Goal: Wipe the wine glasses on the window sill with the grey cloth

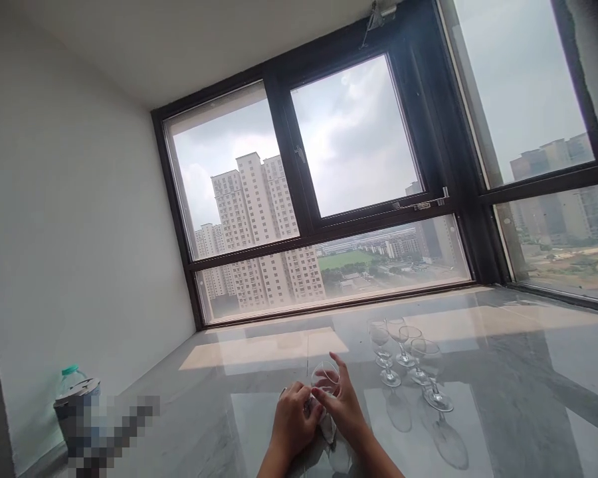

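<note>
A clear stemmed wine glass [325,376] is held between my two hands above the glossy grey marble-patterned surface. My right hand [346,406] curves around the right side of its bowl, with the index finger raised along the rim. My left hand [295,417] is closed, fingers curled against the lower left of the same glass. The stem and foot are mostly hidden by my hands. Something pale shows below the fingers; I cannot tell whether it is cloth or reflection. To the right, several similar wine glasses [431,362] stand upright in a loose group.
A large dark-framed window [303,232] rises behind the marble surface [199,411]. At the lower left, a bottle with a green cap [70,369] stands beside a dark container [64,425], partly blurred out. A white wall [90,232] borders the left side.
</note>
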The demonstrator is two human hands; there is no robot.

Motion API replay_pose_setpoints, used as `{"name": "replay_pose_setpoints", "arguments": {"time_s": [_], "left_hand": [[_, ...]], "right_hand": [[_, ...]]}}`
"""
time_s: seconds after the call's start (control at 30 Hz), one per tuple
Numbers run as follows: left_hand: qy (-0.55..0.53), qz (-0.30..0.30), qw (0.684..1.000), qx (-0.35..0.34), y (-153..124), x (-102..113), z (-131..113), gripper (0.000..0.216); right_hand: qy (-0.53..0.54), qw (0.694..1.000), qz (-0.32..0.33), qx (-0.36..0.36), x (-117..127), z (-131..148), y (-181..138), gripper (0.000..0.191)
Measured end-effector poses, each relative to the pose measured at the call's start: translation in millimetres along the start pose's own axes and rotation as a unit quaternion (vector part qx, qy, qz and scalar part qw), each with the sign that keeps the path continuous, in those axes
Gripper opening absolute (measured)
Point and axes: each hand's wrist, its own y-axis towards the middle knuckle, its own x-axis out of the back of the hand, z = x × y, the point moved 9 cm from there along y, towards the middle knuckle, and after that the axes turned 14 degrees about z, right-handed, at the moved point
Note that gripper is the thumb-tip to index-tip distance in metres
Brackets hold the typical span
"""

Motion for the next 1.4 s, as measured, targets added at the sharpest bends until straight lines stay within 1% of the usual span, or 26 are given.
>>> {"name": "replay_pose_setpoints", "arguments": {"time_s": [0.07,0.13,0.17,0.23,0.27,0.33,0.4,0.5,0.63,0.83,0.93,1.0,1.07,1.23,1.33,1.4], "left_hand": [[-0.030,-0.001,0.999,0.017,0,-1,7,0.035],[-0.052,0.000,0.998,0.035,2,-4,16,0.051],[-0.058,0.004,0.997,0.042,3,-6,20,0.054],[-0.059,0.013,0.997,0.053,4,-10,26,0.051],[-0.054,0.014,0.997,0.058,5,-11,29,0.047],[-0.037,0.000,0.996,0.076,5,-10,35,0.040],[-0.019,-0.015,0.995,0.100,5,-8,41,0.036],[-0.004,-0.027,0.992,0.120,4,-6,45,0.032],[0.004,-0.025,0.992,0.125,4,-3,45,0.031],[0.005,-0.021,0.990,0.137,4,-2,45,0.028],[0.001,-0.026,0.990,0.140,4,-1,47,0.029],[-0.002,-0.026,0.990,0.141,5,-2,48,0.028],[-0.004,-0.029,0.989,0.142,5,-3,49,0.027],[0.002,-0.032,0.990,0.139,4,-2,48,0.026],[0.000,-0.023,0.989,0.144,4,-2,46,0.025],[-0.001,-0.016,0.988,0.151,4,-2,46,0.025]], "right_hand": [[-0.019,0.999,-0.031,0.007,6,7,-2,0.085],[-0.052,0.993,-0.100,0.020,21,18,-7,0.083],[-0.071,0.987,-0.145,0.027,30,24,-11,0.082],[-0.120,0.965,-0.231,0.043,46,38,-21,0.078],[-0.153,0.951,-0.262,0.050,50,44,-25,0.076],[-0.231,0.925,-0.297,0.061,54,56,-31,0.072],[-0.305,0.897,-0.313,0.061,53,64,-34,0.068],[-0.373,0.859,-0.349,0.025,57,66,-39,0.064],[-0.394,0.825,-0.402,-0.050,71,63,-46,0.066],[-0.390,0.798,-0.448,-0.100,86,64,-51,0.068],[-0.403,0.790,-0.453,-0.092,94,68,-50,0.070],[-0.419,0.786,-0.448,-0.080,101,72,-49,0.072],[-0.436,0.787,-0.430,-0.078,107,72,-46,0.074],[-0.446,0.797,-0.389,-0.117,121,63,-42,0.076],[-0.439,0.804,-0.381,-0.125,124,60,-42,0.075],[-0.449,0.798,-0.389,-0.103,120,65,-44,0.077]]}}
